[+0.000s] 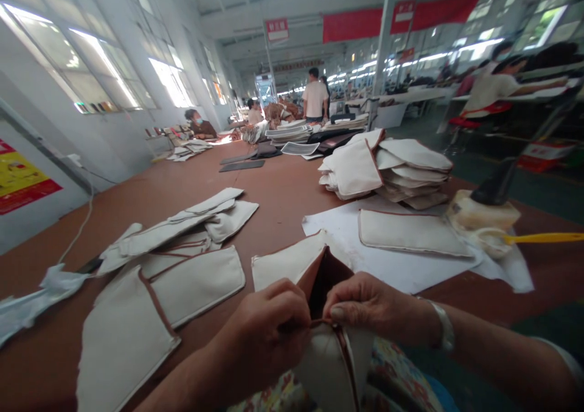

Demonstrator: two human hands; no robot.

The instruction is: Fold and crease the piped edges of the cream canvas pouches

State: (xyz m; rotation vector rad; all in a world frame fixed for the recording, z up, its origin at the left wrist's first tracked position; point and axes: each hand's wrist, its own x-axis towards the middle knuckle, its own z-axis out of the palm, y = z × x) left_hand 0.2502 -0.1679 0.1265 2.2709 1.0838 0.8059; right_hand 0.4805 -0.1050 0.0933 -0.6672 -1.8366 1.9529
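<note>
Between my hands is a cream fabric piece with brown edging (325, 363), its two layers spread apart so the dark brown inside shows. My left hand (274, 321) pinches the near edge on the left. On the right, my right hand (365, 305) grips the same edge with thumb and fingers close to the brown seam. The far part of the piece rests on the brown table, and the near part hangs over my lap. To the left lie several similar cream pieces (196, 284), some overlapping. Another cream piece (410, 232) lies flat on white paper to the right.
A stack of cream pieces (387, 168) stands at the back right. Beside the white paper (424, 278) are a tub (483, 211) and a yellow-handled brush (542, 238). White cloth (41, 296) lies at the left edge. Farther off, a person (314, 98) stands, with others seated at tables.
</note>
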